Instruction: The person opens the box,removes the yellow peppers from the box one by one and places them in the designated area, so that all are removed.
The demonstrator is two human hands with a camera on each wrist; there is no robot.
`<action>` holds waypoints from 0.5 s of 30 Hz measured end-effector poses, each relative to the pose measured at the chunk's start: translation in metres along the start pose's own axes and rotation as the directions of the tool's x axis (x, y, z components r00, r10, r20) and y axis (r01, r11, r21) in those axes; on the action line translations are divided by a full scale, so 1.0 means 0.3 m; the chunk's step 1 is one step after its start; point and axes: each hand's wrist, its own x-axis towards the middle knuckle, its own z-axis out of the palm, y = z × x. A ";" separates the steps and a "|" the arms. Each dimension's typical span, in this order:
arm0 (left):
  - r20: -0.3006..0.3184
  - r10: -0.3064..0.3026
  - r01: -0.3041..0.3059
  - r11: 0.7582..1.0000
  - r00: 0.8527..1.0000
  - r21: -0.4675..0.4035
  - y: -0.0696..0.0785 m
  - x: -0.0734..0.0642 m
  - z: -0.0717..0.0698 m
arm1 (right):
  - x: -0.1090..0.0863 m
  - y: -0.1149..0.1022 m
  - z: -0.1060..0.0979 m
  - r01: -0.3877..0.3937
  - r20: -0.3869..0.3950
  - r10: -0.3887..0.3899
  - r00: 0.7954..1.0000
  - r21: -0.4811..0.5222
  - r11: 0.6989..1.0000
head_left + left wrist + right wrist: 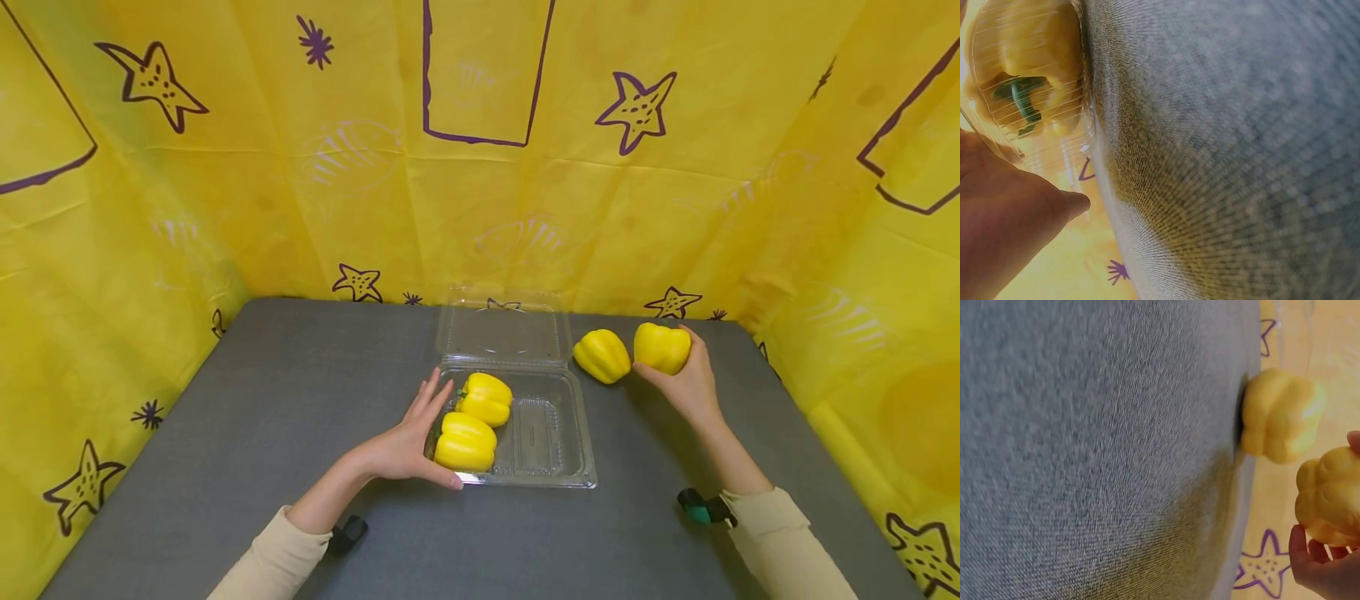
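My right hand [690,379] grips a yellow bell pepper [662,347], with the thumb on its near left side and the fingers round its right. In the right wrist view this pepper [1332,497] is raised off the grey table. Another yellow bell pepper [602,357] lies on the table just left of it. A clear plastic clamshell box [573,433] stands with its lid open. Two yellow bell peppers, one behind [486,398] and one in front [466,442], lie in its left half. My left hand [401,442] spreads along the box's left side, fingers extended, thumb at the front rim.
The clear lid [502,333] leans back behind the box, near the table's far edge. Yellow cloth [480,200] with purple starfish drawings surrounds the grey table [300,375] at the back and sides. Dark bands with camera mounts sit at both wrists.
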 end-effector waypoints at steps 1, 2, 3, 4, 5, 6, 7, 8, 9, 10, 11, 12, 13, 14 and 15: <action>0.000 0.001 -0.001 1.000 1.000 0.000 0.000 0.000 0.000 | 0.004 0.004 0.000 -0.010 0.005 0.010 1.000 -0.002 1.000; 0.000 0.001 -0.001 1.000 1.000 0.000 0.001 0.000 0.000 | 0.008 0.008 -0.001 -0.020 0.011 0.020 1.000 -0.004 1.000; -0.001 0.002 -0.002 1.000 1.000 0.000 0.001 0.001 0.000 | 0.013 0.013 -0.002 -0.030 0.018 0.030 0.999 -0.011 1.000; -0.001 0.002 -0.002 1.000 1.000 0.000 0.002 0.001 0.000 | 0.016 0.017 -0.002 -0.041 0.025 0.042 0.999 -0.015 0.999; -0.001 0.002 -0.002 1.000 1.000 -0.001 0.002 0.001 0.000 | 0.021 0.022 -0.002 -0.052 0.034 0.053 0.998 -0.023 0.998; -0.001 0.002 -0.002 1.000 1.000 -0.001 0.003 0.001 0.000 | 0.025 0.026 -0.003 -0.063 0.042 0.064 0.997 -0.027 0.998; -0.001 0.002 -0.002 1.000 1.000 -0.002 0.003 0.000 0.000 | 0.029 0.031 -0.003 -0.074 0.051 0.076 0.996 -0.034 0.997; -0.001 0.002 -0.002 1.000 1.000 -0.003 0.003 0.000 0.000 | 0.034 0.036 -0.003 -0.085 0.057 0.087 0.995 -0.038 0.996; -0.001 0.002 -0.002 1.000 1.000 -0.003 0.003 0.000 0.000 | 0.038 0.040 -0.002 -0.091 0.065 0.093 0.994 -0.041 0.995; -0.001 0.002 -0.002 1.000 1.000 -0.003 0.003 0.000 0.000 | 0.043 0.044 -0.001 -0.098 0.073 0.101 0.992 -0.041 0.994; -0.002 0.002 -0.002 1.000 1.000 -0.003 0.003 0.000 0.000 | 0.048 0.049 0.000 -0.105 0.081 0.109 0.991 -0.044 0.993; -0.002 0.002 -0.002 1.000 1.000 -0.002 0.003 0.000 0.000 | 0.052 0.053 0.001 -0.110 0.089 0.114 0.989 -0.043 0.993; -0.002 0.002 -0.002 1.000 1.000 -0.002 0.002 0.000 0.000 | 0.057 0.058 0.002 -0.115 0.098 0.119 0.988 -0.042 0.992; -0.002 0.002 -0.002 1.000 1.000 -0.002 0.002 -0.001 0.000 | 0.062 0.063 0.004 -0.120 0.105 0.124 0.987 -0.043 0.992; -0.002 0.000 0.000 1.000 1.000 -0.003 0.002 -0.001 0.000 | 0.066 0.067 0.005 -0.123 0.114 0.128 0.985 -0.043 0.991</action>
